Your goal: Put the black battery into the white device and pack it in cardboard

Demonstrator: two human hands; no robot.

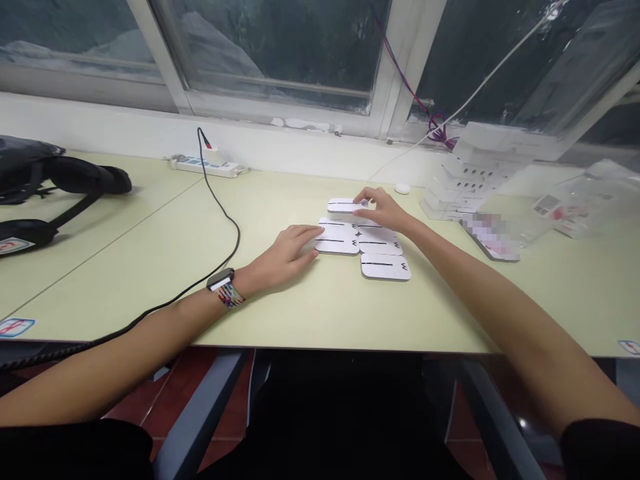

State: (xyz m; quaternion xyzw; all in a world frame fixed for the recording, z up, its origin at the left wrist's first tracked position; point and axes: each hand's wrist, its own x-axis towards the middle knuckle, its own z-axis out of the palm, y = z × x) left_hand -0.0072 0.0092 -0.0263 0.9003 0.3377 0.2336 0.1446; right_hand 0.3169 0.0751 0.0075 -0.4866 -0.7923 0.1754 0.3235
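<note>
Likely placing; next needs aligning. Right hand (384, 209) seemingly pinches far card (340, 205) beyond card block (337, 246); left hand (283, 259) loose, touching block.

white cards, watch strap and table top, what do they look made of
White cards: likely stiff card or board with a smooth, fairly matt face, judging by flat shape and visible edge thickness. Watch strap: possibly woven fabric or beadwork, from its multicoloured pattern. Table top: probably pale laminate with a low sheen; its colour is even, with a straight seam.
</note>
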